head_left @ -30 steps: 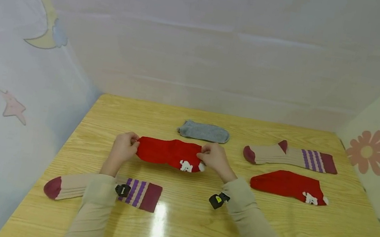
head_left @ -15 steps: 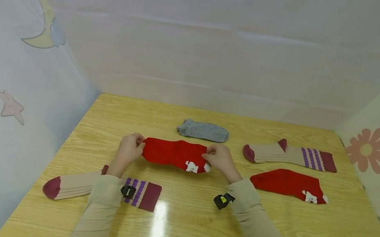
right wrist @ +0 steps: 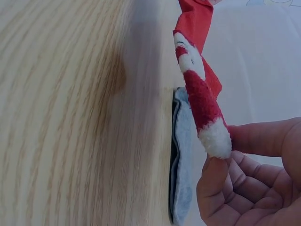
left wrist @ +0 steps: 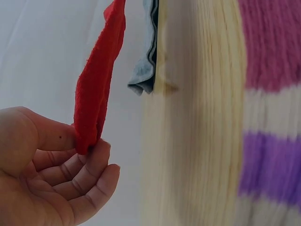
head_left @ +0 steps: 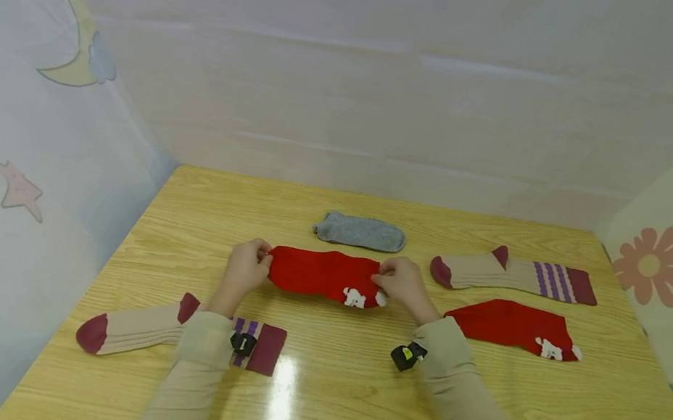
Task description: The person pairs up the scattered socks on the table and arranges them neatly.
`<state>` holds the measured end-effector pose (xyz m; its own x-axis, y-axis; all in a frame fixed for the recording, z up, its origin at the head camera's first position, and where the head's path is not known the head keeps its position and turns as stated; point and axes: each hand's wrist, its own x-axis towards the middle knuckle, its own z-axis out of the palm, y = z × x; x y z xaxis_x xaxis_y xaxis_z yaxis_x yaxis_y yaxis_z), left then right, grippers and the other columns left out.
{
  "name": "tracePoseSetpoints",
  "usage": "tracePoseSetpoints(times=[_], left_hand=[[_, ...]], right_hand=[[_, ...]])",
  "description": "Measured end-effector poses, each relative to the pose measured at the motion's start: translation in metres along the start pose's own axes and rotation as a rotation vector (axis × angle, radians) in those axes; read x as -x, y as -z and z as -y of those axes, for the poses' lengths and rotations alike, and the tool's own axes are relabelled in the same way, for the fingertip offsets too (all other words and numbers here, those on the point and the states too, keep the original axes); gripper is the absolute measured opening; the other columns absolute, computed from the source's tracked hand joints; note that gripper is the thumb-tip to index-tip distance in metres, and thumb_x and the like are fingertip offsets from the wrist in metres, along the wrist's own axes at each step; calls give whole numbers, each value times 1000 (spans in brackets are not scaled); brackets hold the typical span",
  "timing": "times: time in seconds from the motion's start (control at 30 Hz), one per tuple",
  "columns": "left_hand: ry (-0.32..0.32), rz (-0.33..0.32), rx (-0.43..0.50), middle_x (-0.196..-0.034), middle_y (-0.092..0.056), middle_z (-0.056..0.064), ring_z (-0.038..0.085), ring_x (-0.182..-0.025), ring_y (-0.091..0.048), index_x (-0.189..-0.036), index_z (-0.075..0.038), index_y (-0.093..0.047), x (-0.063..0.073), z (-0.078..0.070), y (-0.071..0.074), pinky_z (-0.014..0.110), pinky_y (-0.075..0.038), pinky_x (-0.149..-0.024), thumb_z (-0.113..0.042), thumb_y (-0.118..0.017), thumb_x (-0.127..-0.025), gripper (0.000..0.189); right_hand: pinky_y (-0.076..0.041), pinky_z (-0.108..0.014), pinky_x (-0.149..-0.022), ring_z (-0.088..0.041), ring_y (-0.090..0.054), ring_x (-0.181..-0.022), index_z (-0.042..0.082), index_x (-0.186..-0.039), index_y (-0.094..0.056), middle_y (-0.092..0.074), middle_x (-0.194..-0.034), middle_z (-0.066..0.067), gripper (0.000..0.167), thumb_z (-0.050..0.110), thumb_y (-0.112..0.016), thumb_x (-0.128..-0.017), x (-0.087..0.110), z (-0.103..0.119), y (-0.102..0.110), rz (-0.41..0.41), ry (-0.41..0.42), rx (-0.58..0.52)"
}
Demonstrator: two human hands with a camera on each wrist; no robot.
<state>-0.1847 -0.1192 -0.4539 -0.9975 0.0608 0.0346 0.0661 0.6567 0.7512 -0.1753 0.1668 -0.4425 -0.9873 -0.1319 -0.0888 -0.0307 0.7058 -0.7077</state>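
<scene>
A red sock [head_left: 313,272] with a white animal patch is stretched level between my two hands, held up off the table as both wrist views show. My left hand [head_left: 245,269] pinches its plain end between thumb and fingers. At the patterned end, my right hand [head_left: 402,284] pinches the edge beside a white fluffy tip [right wrist: 216,139]. Behind the held sock lies a grey ankle sock [head_left: 361,232]. A matching red sock [head_left: 506,324] lies flat to the right of my right hand. My left forearm crosses over a beige sock [head_left: 140,326] with maroon toe and purple stripes.
Another beige striped sock [head_left: 514,276] lies at the back right, just behind the flat red one. The wooden table [head_left: 330,415] is bounded by a pale cloth backdrop [head_left: 357,118] at the back and sides. Each wrist carries a small black camera.
Both hands have moved to the right together, carrying the stretched red sock. More of the beige sock's toe half now shows at the left. The other socks have stayed in place.
</scene>
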Motion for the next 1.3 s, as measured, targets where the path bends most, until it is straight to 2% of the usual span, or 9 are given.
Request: tracePoseSetpoints(times=[0.27, 0.47, 0.67, 0.83, 1.07, 1.17, 1.3], left_hand=[[-12, -17, -4, -80, -61, 15, 22, -66, -56, -95, 6, -62, -1, -6, -11, 28, -46, -54, -1, -55, -86, 12], [-18, -14, 13, -84, -62, 15, 23, -73, -58, -97, 4, -62, -2, -8, -19, 30, -48, -58, -2, -56, -87, 13], [-49, -23, 38, -81, -61, 14, 24, -70, -57, -94, 4, -62, -2, -11, -24, 30, -47, -56, -1, -56, -86, 11], [-39, -18, 42, -81, -61, 13, 24, -72, -58, -93, 3, -62, -4, -13, -29, 29, -47, -57, -1, -56, -86, 10], [-39, -12, 53, -81, -60, 12, 23, -71, -57, -92, 2, -62, -7, -12, -34, 28, -46, -56, -2, -56, -86, 9], [-40, -10, 53, -80, -60, 11, 22, -70, -57, -91, 2, -62, -8, -12, -37, 28, -46, -56, -2, -56, -86, 8], [-39, -6, 62, -80, -60, 11, 22, -69, -56, -91, 2, -61, -10, -13, -41, 28, -46, -56, -1, -56, -86, 7]], right_hand=[[-42, -27, -56, -17, -53, -62, -7, -84, -63, -62, -78, -14, 14, 7, -63, -82, 1, -8, 7, 12, -38, -20], [-46, -31, -60, -21, -57, -69, -7, -89, -64, -63, -86, -17, 17, 9, -63, -82, 1, -13, 12, -2, -48, 8], [-46, -34, -65, -24, -57, -74, -5, -86, -65, -63, -87, -17, 16, 10, -64, -82, 1, -18, 15, -16, -53, 46], [-45, -32, -61, -23, -56, -71, -4, -85, -64, -63, -85, -15, 15, 11, -63, -83, 0, -22, 17, -6, -74, 69], [-46, -37, -69, -28, -57, -80, -6, -89, -65, -63, -92, -19, 19, 12, -64, -82, -1, -26, 17, -18, -68, 96], [-46, -36, -68, -26, -55, -78, -5, -88, -65, -63, -89, -16, 18, 12, -64, -82, -2, -29, 17, -18, -80, 97], [-40, -30, -60, -22, -50, -69, -2, -78, -64, -59, -75, -9, 13, 11, -64, -82, -4, -33, 16, -17, -88, 96]])
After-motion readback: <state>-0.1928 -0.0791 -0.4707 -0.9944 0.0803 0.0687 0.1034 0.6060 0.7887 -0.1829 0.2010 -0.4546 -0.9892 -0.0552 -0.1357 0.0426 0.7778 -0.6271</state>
